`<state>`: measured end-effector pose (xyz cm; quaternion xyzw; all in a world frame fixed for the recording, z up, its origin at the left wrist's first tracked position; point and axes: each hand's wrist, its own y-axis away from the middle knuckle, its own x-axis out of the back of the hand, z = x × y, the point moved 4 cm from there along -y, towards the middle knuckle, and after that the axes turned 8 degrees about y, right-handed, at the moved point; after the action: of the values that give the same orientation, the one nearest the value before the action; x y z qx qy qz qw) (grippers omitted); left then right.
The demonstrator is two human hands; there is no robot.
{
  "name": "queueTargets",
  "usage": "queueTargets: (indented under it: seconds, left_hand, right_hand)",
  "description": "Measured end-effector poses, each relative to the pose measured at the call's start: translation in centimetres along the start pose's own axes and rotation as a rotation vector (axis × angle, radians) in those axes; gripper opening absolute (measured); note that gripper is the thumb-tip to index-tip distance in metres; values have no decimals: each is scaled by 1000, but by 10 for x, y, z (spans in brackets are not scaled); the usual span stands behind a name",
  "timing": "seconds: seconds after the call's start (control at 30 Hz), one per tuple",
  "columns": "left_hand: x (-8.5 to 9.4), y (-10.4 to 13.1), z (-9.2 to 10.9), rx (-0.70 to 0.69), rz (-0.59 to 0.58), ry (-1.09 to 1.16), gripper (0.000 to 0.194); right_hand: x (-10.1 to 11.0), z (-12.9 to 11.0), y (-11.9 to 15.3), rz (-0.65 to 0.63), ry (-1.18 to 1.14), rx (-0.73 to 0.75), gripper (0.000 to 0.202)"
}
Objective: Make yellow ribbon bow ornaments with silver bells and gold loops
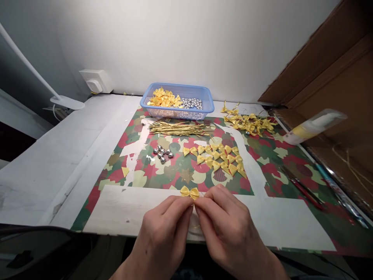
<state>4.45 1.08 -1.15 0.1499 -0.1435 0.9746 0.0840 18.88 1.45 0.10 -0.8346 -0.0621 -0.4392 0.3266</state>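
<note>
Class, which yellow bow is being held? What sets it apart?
The single bow held where the left hand and right hand meet; the other bows lie grouped or piled on the patterned sheet, or in the blue basket.

The white-covered table (75, 144) bears a red-and-green patterned sheet (153, 179), with a white strip (116, 204) across it beneath the left hand (163, 227) and right hand (230, 227). Beyond the hands lie small silver bells (162, 160), rows of yellow satin bows (216, 155), golden wires (177, 129) and a blue plastic basket (175, 112). Right of the right hand: a red-handled tool (309, 194); farther off, a bottle (303, 131) and heaped wired bows (253, 123).
</note>
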Motion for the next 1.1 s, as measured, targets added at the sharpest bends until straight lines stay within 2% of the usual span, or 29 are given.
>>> queueTargets:
  seconds: [0.17, 0.33, 0.47, 0.77, 0.9, 0.97, 1.1]
  left_hand:
    - [3, 0, -2, -50, -21, -39, 33]
    - [4, -1, -6, -126, -37, -59, 30]
    - [7, -4, -9, -73, -21, -42, 23]
    - [7, -6, -9, -44, -69, 22, 22]
    - [9, -2, -9, 74, -115, -48, 21]
    - [10, 0, -8, 112, -121, -80, 31]
    - [11, -2, -4, 25, -92, -96, 29]
  right_hand:
    - [1, 1, -1, -5, -35, -46, 23]
    - [-5, 5, 3, -103, -83, -136, 25]
    - [-6, 9, 6, -79, -108, -196, 18]
    - [-3, 8, 3, -83, -184, -237, 21]
    - [-3, 7, 2, -76, -185, -226, 23]
    - [-2, 7, 3, -70, -185, -222, 25]
    - [-1, 7, 5, -84, -178, -224, 26]
